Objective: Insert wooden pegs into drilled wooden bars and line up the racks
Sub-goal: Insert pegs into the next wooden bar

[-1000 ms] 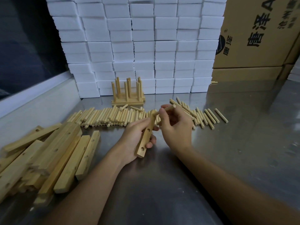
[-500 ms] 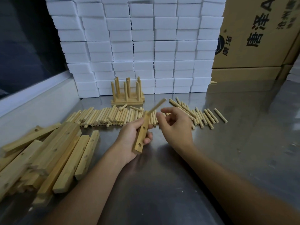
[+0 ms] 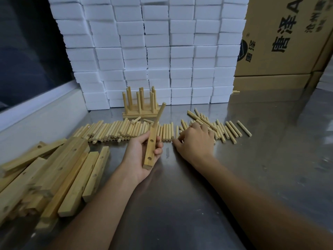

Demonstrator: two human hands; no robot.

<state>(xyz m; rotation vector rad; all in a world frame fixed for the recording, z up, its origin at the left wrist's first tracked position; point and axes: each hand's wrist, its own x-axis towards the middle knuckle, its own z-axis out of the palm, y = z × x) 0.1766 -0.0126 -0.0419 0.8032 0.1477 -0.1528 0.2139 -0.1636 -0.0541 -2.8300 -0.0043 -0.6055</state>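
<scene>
Left hand [image 3: 142, 156] gripping drilled bar [image 3: 150, 148] above steel table [image 3: 180, 204], one peg [image 3: 160, 112] seated in its far end. Right hand [image 3: 194, 139] palm-down, fingers loosely spread over loose pegs [image 3: 115, 129]. Beyond: finished racks [image 3: 139, 107], white foam blocks [image 3: 156, 51].

bars [image 3: 54, 177] left of pegs [image 3: 122, 129]

The right hand [image 3: 195, 139] lies palm-down over the loose pegs [image 3: 221, 129], so its fingertips and whatever they touch are hidden. The pile of drilled bars [image 3: 54, 177] runs off the left edge. The cardboard box [image 3: 284, 37] is cropped, its print incomplete. Finished racks [image 3: 140, 103] overlap; their peg count is unclear.
</scene>
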